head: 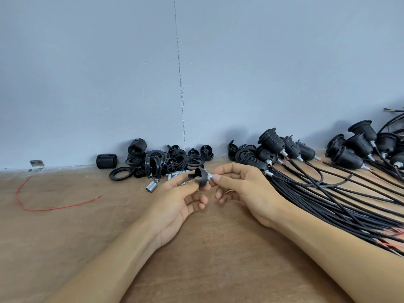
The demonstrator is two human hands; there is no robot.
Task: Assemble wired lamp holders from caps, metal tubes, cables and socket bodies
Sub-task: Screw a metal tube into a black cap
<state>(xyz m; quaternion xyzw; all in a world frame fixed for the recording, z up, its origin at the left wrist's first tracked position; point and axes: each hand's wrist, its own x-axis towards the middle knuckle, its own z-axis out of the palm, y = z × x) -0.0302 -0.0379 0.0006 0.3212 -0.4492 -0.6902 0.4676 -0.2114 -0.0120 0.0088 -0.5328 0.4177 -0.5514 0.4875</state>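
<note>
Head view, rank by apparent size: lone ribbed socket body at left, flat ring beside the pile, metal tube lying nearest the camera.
1. Ribbed socket body and flat ring: they look about alike, so I won't rank them.
2. Metal tube: clearly smallest.

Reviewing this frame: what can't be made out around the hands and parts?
Head view only.
Whether the metal tube is threaded into the cap: the right hand covers the joint.
Count of loose tubes: the left hand hides some.
Far ends of the cables: cut off by the right edge.
Part types in the black pile: overlapping, too small.
</note>
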